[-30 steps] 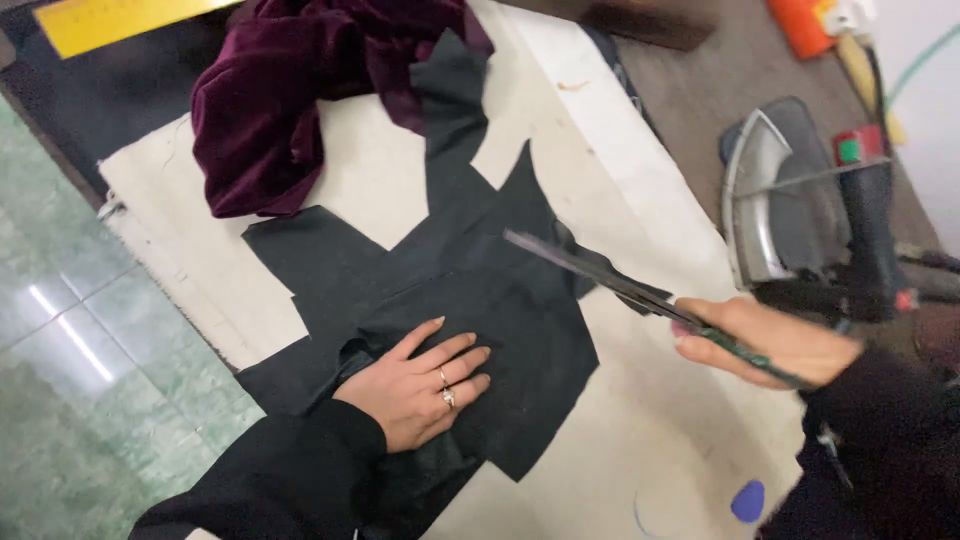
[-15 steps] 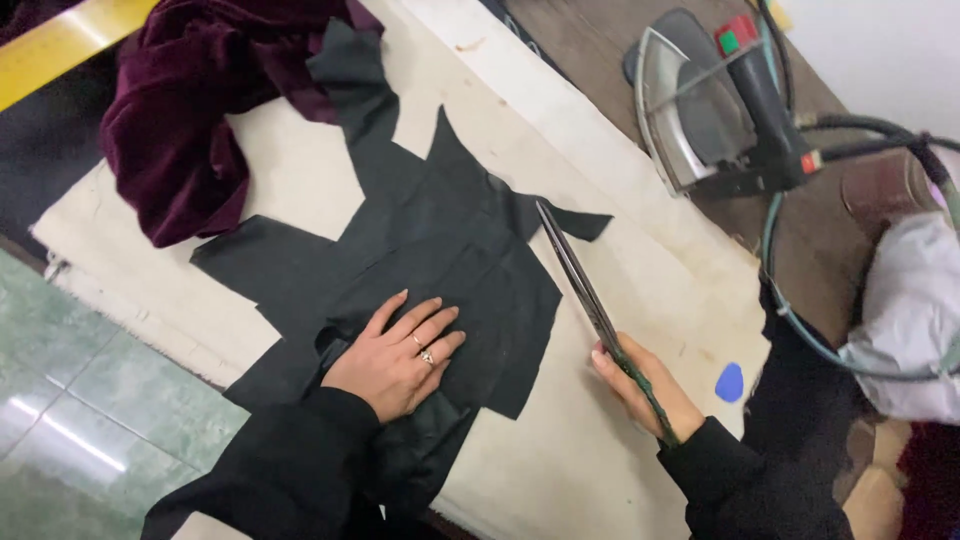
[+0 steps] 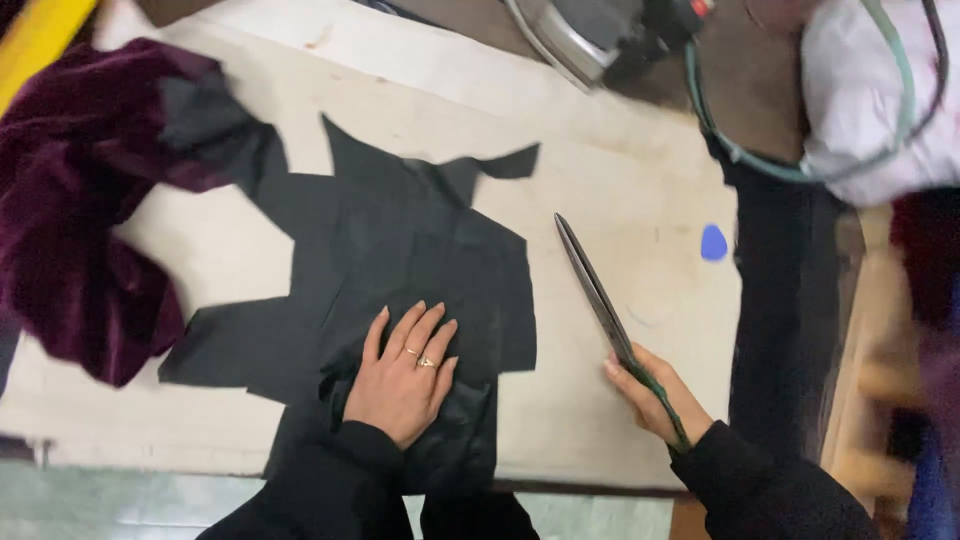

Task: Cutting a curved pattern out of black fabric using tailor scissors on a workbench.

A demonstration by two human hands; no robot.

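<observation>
My left hand (image 3: 402,374) lies flat, fingers spread, on the lower part of a black cut fabric piece (image 3: 400,260) spread on the cream table cover (image 3: 620,220). It wears a ring. My right hand (image 3: 655,393) grips the handles of long tailor's scissors (image 3: 594,286). Their closed blades point up and away, lying just right of the black fabric's edge without touching it.
A dark purple velvet cloth (image 3: 80,230) is heaped at the left. A steam iron (image 3: 600,35) with a green hose (image 3: 760,150) sits at the top. A blue tailor's chalk (image 3: 713,243) lies near the table's right edge. A white garment (image 3: 880,100) lies at top right.
The view has swung so the table lies more level. My right hand has brought the scissors down from mid-air to beside the black fabric. My left hand stays pressed on it.
</observation>
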